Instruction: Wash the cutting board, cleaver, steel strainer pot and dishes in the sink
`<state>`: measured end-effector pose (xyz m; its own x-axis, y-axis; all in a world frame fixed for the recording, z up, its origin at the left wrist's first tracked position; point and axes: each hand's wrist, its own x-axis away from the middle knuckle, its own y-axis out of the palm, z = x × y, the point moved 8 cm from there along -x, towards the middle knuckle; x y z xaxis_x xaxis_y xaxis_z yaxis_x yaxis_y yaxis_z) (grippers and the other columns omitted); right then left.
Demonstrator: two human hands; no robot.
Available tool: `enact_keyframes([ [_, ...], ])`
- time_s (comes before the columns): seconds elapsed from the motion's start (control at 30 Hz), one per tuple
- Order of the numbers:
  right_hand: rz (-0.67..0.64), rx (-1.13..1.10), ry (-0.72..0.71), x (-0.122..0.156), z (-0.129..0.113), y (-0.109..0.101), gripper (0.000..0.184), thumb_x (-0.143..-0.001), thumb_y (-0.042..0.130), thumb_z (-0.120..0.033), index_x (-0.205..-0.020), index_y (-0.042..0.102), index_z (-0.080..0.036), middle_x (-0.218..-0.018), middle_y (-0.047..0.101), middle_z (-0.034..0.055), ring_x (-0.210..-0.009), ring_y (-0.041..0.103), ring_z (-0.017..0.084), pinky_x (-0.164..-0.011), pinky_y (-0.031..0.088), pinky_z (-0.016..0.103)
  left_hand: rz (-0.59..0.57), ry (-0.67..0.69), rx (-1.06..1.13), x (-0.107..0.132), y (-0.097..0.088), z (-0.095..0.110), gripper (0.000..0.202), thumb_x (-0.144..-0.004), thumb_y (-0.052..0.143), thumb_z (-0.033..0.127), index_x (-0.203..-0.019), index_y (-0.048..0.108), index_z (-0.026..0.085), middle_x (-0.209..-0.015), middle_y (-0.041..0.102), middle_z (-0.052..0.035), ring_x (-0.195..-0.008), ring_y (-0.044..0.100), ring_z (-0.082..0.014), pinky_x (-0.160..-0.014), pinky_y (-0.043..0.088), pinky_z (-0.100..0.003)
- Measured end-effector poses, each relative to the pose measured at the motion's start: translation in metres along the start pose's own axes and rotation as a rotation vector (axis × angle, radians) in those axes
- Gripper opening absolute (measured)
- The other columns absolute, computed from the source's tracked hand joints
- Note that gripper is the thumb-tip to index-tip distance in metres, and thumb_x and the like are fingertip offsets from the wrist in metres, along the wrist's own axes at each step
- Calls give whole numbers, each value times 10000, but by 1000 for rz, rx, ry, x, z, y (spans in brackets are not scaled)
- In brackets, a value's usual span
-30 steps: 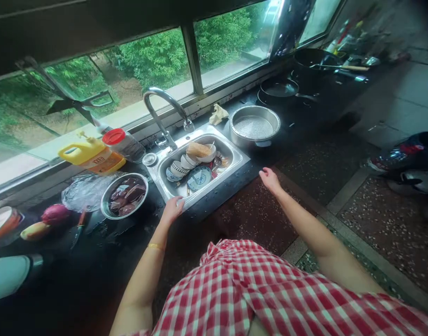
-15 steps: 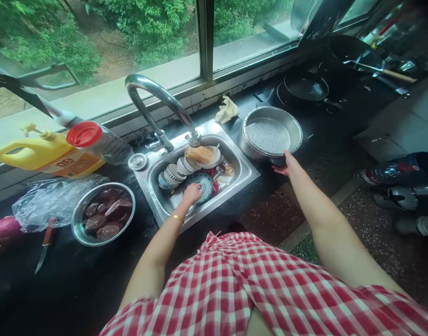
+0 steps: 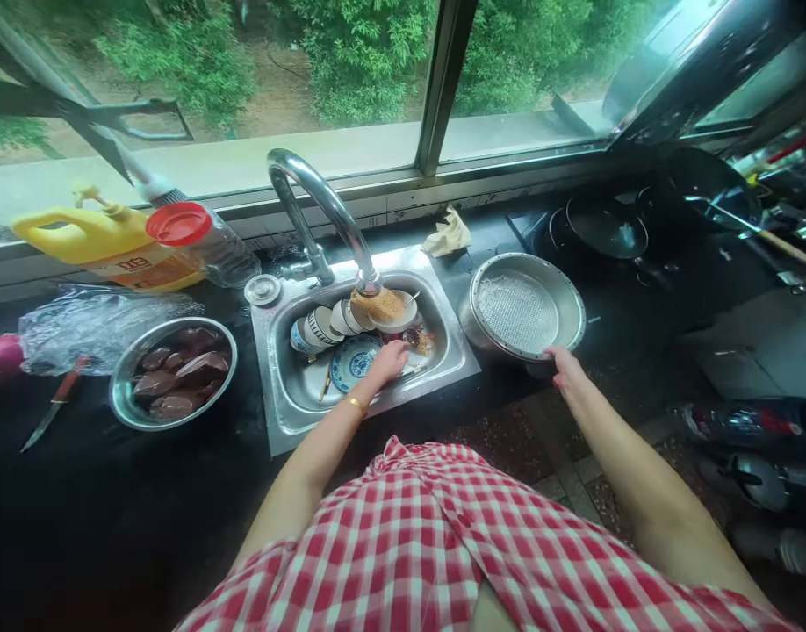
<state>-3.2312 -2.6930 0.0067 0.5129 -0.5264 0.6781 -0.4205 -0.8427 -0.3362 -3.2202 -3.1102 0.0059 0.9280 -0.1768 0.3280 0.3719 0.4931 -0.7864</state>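
My left hand (image 3: 391,362) is down in the steel sink (image 3: 298,395), its fingers curled and partly hidden; what they hold, if anything, I cannot make out. Beside it lies a blue-and-white plate (image 3: 352,364). Several bowls (image 3: 322,325) lean in a row behind the plate, and a brown loofah-like scrubber (image 3: 378,305) rests against a white bowl (image 3: 403,318) under the faucet. A spoon or ladle (image 3: 411,336) and food scraps (image 3: 427,344) sit beyond my fingers. My right hand (image 3: 566,369) grips the near rim of a round metal steamer pan (image 3: 528,312) with a perforated bottom.
On the left stand a metal bowl of dark meat pieces (image 3: 179,377), a knife (image 3: 51,408), a plastic bag (image 3: 100,329), a yellow jug (image 3: 106,241) and a red-lidded jar (image 3: 205,246). A cloth (image 3: 448,234) lies behind the sink; a pan (image 3: 607,228) is at right.
My left hand has moved right, off the plate, which now lies more in view on the sink bottom. My right hand stays on the steamer pan's rim. The camera view has shifted.
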Motion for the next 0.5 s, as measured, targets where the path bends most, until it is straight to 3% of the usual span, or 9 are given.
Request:
enact_keyframes([
  [0.17, 7, 69, 17, -2, 5, -36, 131, -561, 598, -154, -666, 524, -182, -482, 524, -37, -437, 500, 130, -412, 435, 235, 78, -30, -37, -22, -3, 13, 396, -872, 406, 212, -1224, 583, 172, -1294, 572, -99, -1201, 511, -208, -1045, 380, -355],
  [0.33, -103, 175, -42, 12, 8, -38, 109, -513, 620, -159, -607, 566, -163, -473, 552, -23, -436, 490, 125, -408, 388, 227, 340, -14, -258, -55, -56, 4, 460, -851, 409, 139, -1295, 513, 195, -1471, 376, -113, -1364, 308, -265, -1099, 262, -465],
  [0.4, -160, 244, -88, 24, 5, -31, 84, -516, 608, -167, -590, 569, -158, -483, 563, -16, -442, 480, 117, -415, 373, 222, 349, -28, -272, -70, -77, -10, 479, -858, 374, 108, -1317, 481, 196, -1445, 405, -123, -1361, 309, -259, -1100, 239, -480],
  [0.5, -183, 310, -156, 41, -10, -21, 70, -517, 581, -153, -585, 565, -156, -484, 555, -18, -459, 462, 108, -433, 362, 216, 313, -124, -230, -85, -97, -37, 400, -878, 370, 140, -1243, 528, 181, -1260, 558, -132, -1252, 436, -250, -1063, 296, -452],
])
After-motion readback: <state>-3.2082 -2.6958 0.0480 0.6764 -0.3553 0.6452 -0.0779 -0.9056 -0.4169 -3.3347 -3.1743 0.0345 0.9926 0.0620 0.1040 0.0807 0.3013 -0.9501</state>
